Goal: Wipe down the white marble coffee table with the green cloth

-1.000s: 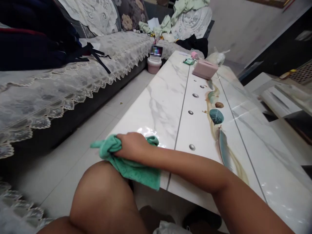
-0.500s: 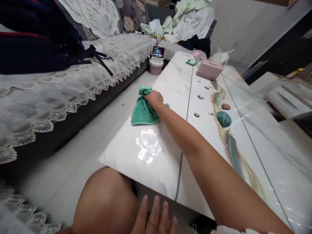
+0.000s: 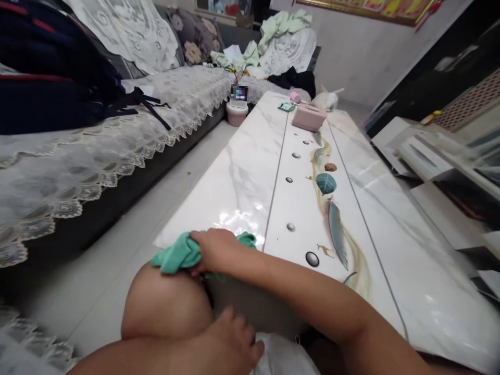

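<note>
My right hand is closed on a green cloth at the table's near left corner. Part of the cloth hangs over the edge by my raised knee, and another bit shows beyond the wrist on the tabletop. The white marble-patterned table has a glossy top with printed pebbles, leaves and a feather. Low over my lap, my left hand is slightly blurred, its fingers loosely bent and a little apart, with nothing seen in it.
At the table's far end stand a pink box, a small green packet and a white bag. A lace-covered sofa with a dark backpack runs along the left. White shelving stands right.
My right hand has drawn the green cloth back toward me to the table's near edge. My left hand has shifted slightly, its fingers now more bent. The view has tilted up a little.
</note>
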`<action>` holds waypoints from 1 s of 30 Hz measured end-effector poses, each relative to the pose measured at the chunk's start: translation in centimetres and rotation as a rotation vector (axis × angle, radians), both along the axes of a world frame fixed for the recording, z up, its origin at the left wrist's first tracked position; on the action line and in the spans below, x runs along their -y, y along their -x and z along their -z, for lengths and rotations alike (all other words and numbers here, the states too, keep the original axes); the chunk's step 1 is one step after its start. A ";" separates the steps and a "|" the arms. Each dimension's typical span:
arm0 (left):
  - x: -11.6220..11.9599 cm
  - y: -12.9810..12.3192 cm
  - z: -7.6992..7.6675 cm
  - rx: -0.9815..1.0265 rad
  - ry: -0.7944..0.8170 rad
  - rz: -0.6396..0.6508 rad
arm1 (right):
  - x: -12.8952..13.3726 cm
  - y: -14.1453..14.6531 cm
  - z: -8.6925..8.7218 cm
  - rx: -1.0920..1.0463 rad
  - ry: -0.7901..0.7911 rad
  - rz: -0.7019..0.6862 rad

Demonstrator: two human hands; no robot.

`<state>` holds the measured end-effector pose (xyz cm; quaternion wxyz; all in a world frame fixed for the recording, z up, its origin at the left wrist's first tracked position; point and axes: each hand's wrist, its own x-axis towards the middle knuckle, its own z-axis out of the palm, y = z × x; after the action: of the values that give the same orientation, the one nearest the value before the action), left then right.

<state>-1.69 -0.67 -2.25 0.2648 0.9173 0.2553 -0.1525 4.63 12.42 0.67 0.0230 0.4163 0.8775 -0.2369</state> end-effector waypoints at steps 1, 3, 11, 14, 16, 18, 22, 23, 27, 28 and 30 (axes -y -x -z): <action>-0.2 -0.2 -0.5 -0.022 0.006 -0.027 | 1.1 -0.9 0.0 0.018 -0.035 0.023; -0.6 -0.7 -2.1 -0.076 0.015 -0.098 | 2.2 -2.3 -0.1 0.064 -0.106 0.077; -2.0 -2.7 -5.5 -0.294 0.140 -0.092 | -8.1 -5.9 -0.1 0.107 -0.342 0.394; -2.2 -2.5 -4.0 -0.278 0.163 -0.068 | -13.4 -7.2 0.4 0.103 -0.392 0.505; -2.5 -2.2 -2.8 -0.210 0.152 -0.083 | -16.5 -7.9 0.7 0.093 -0.424 0.544; -3.2 -1.7 -1.9 -0.160 0.147 -0.118 | -19.1 -8.3 0.8 0.081 -0.448 0.577; -5.1 -1.4 -1.2 -0.228 0.138 -0.255 | -22.7 -8.8 0.5 0.076 -0.419 0.694; -5.5 -1.5 -1.4 -0.275 0.145 -0.258 | -23.0 -8.9 0.4 0.080 -0.397 0.708; -5.9 -1.8 -3.4 -0.321 0.094 -0.231 | -21.3 -9.8 0.2 0.099 -0.327 0.686; -5.8 -1.8 -4.2 -0.300 0.064 -0.238 | -20.1 -10.0 0.1 0.095 -0.314 0.672; -5.5 -1.9 -5.9 -0.283 0.021 -0.239 | -16.9 -10.5 0.1 0.089 -0.287 0.646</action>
<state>0.21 4.85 3.62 0.2519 0.8471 0.3956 -0.2500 15.09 29.37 0.62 -0.0736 0.6813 0.7230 -0.0881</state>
